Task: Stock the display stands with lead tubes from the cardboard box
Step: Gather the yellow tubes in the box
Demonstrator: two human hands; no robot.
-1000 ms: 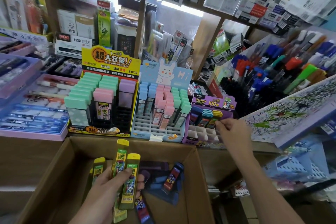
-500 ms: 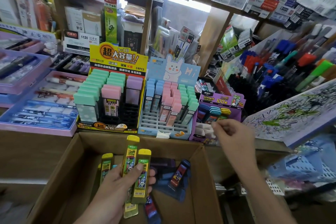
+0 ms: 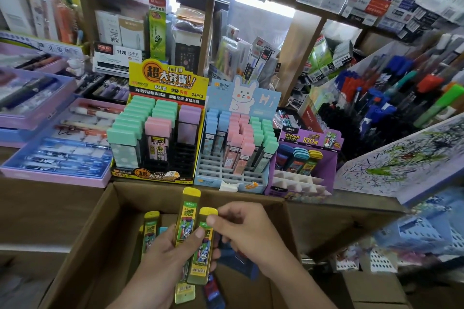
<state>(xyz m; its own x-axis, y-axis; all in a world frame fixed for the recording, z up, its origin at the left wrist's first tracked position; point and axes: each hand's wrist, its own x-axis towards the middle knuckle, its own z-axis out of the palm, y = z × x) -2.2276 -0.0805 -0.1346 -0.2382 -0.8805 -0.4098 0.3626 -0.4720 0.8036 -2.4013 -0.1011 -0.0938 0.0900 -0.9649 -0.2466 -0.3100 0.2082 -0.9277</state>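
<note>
My left hand (image 3: 170,256) grips a fan of yellow-capped lead tubes (image 3: 187,218) over the open cardboard box (image 3: 82,258). The thumb and fingers of my right hand (image 3: 248,231) pinch the top of the rightmost tube (image 3: 204,246). More tubes, blue and red ones among them (image 3: 213,291), lie in the box. Behind it stands the purple display stand (image 3: 301,183), with three tubes (image 3: 298,158) in its back row and empty white slots in front. The yellow stand (image 3: 160,133) and the blue rabbit stand (image 3: 236,148) are partly filled with pastel tubes.
Trays of pens (image 3: 57,148) lie at the left. A rack of coloured pens (image 3: 401,98) and a scribbled test pad (image 3: 401,158) stand at the right. Crowded shelves rise behind. A blue plastic basket (image 3: 426,233) sits low at the right.
My right hand has come back from the purple stand to the tubes in my left hand and now pinches the rightmost one. The left hand has stayed put.
</note>
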